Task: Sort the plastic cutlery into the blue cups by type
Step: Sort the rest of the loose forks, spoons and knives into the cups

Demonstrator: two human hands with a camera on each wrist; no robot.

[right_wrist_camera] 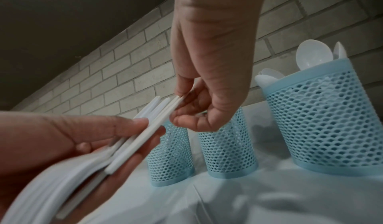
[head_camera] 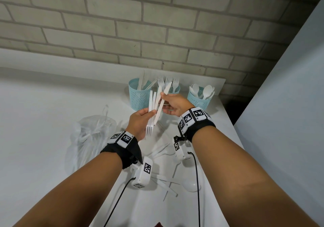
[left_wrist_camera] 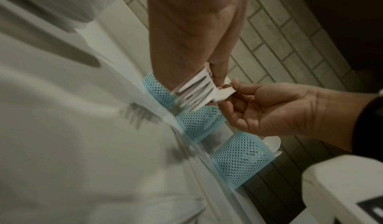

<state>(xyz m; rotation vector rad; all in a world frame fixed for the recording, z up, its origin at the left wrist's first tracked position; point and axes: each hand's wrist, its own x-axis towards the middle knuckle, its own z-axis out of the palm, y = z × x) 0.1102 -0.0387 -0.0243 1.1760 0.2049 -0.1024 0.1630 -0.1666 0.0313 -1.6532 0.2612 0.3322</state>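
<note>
Three blue mesh cups stand by the brick wall: the left cup [head_camera: 138, 96] has knives, the middle cup [head_camera: 176, 89] forks, the right cup [head_camera: 199, 99] spoons. In front of them my left hand [head_camera: 149, 113] grips a bundle of white cutlery [head_camera: 151, 102], fork tines [head_camera: 149, 130] pointing down. My right hand [head_camera: 164, 102] pinches one white knife [head_camera: 162, 104] in that bundle near its upper end. The left wrist view shows the tines [left_wrist_camera: 194, 95] and the right hand [left_wrist_camera: 230, 90]. The right wrist view shows the right hand's fingertips [right_wrist_camera: 182, 95] on the knife [right_wrist_camera: 143, 132].
A crumpled clear plastic bag [head_camera: 91, 135] lies left of my arms. Loose white cutlery [head_camera: 164, 179] and a spoon [head_camera: 190, 184] lie on the white table [head_camera: 43, 104] under my wrists. The table's right edge [head_camera: 233, 130] runs close by the spoon cup.
</note>
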